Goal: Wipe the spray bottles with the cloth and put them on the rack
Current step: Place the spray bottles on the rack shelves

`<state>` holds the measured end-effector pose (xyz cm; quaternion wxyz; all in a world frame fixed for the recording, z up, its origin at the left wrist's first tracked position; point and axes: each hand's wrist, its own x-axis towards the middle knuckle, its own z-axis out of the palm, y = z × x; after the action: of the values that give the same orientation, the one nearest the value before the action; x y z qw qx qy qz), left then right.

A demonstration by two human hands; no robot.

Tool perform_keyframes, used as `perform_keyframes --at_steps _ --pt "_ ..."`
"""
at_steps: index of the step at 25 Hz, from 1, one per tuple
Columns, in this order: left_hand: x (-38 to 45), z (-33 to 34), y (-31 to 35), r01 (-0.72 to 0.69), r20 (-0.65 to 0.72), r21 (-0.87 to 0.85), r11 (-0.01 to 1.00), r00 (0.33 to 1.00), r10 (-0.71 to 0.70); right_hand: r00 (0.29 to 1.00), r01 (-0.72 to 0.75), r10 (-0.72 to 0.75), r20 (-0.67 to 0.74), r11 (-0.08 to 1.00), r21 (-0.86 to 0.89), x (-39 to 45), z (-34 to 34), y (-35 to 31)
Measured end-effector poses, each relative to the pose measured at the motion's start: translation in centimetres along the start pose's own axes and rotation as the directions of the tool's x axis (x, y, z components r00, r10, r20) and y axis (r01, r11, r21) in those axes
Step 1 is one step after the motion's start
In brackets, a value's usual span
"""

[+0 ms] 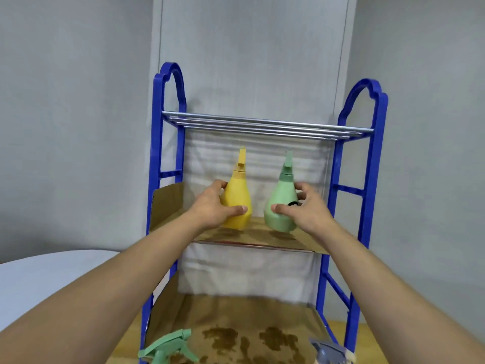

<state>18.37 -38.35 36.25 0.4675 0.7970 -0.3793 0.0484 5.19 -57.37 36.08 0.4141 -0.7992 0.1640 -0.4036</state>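
A grey wall [65,114] stood behind everything, with a paler vertical panel [249,61] set into it at the centre. A white rounded surface [47,274] lay at the lower left. Brown cardboard sheets [168,203] lined the shelves, and the lower sheet [236,319] carried dark wet-looking stains [223,340]. A wooden floor [367,345] showed at the lower right.

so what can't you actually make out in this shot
- Head view: the green trigger head and grey trigger head at the bottom; the frame edge cuts off their bottles.
- No cloth is in frame.
- The left hand and right hand cover parts of the yellow bottle and green bottle; whether the bottles' bases touch the cardboard shelf is unclear.
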Motion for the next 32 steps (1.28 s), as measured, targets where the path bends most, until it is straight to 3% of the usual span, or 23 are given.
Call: perform_keyframes --at_steps 11,18,32 --pt "3.8 3.1 -4.0 0.032 0.008 0.018 0.999 0.999 -0.032 0.997 -0.074 0.075 0.013 0.996 -0.055 3.2 0.8 4.9" --pt "4.2 3.5 -4.8 0.017 0.001 0.075 0.997 1.000 -0.017 1.000 -0.022 0.017 -0.024 0.975 -0.223 3.1 1.7 5.6" --pt "3.4 3.8 -4.0 0.037 -0.059 0.120 0.992 0.998 -0.030 1.000 -0.025 0.029 0.010 0.966 -0.257 2.6 1.6 5.4"
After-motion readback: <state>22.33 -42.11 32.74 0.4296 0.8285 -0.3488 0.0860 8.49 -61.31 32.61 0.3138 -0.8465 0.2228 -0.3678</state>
